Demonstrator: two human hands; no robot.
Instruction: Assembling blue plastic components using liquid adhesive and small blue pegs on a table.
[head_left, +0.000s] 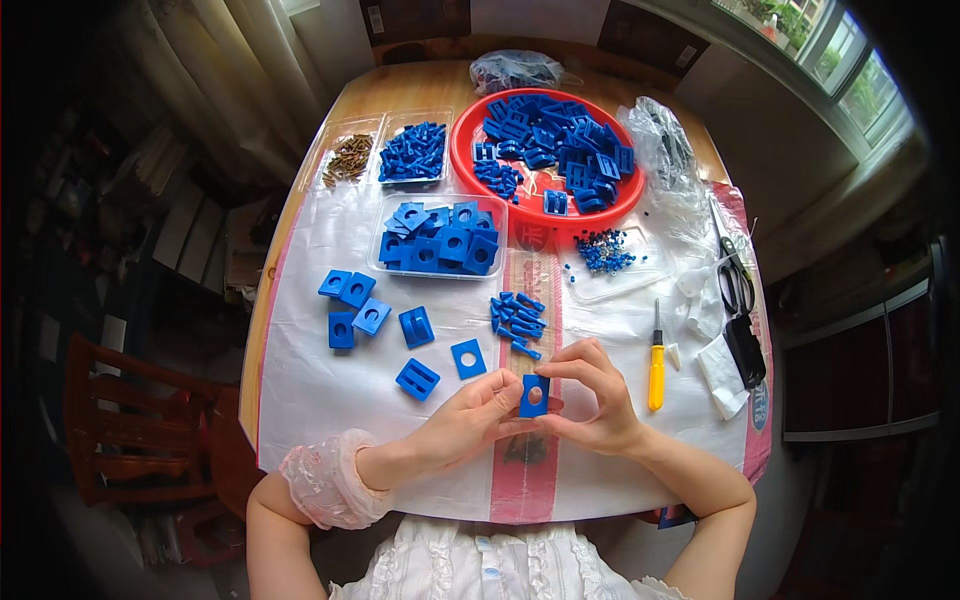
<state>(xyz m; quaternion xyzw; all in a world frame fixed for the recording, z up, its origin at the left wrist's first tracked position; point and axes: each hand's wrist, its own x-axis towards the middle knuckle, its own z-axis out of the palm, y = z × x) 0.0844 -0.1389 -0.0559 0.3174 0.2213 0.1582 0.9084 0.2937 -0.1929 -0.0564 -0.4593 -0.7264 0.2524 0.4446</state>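
Observation:
Between my two hands, close to the table's front edge, a blue square plate with a round hole (534, 396) is held up. My left hand (478, 408) pinches its left side with thumb and fingers. From the other side my right hand (597, 398) grips its upper and lower right edges. Just beyond my left hand lie a flat blue square plate (468, 359) with a round hole and a blue slotted block (417, 380). Another blue block (416, 327) rests a bit farther off. A pile of small blue pegs (518, 316) sits directly beyond my hands.
Several blue plates (342, 330) lie at left. Behind are a clear tray of blue plates (440, 275), a tray of blue pegs (413, 153), brass-coloured screws (348, 160) and a red basin (462, 190). At right are small blue pieces (606, 252), a yellow-handled screwdriver (656, 377) and black scissors (737, 286).

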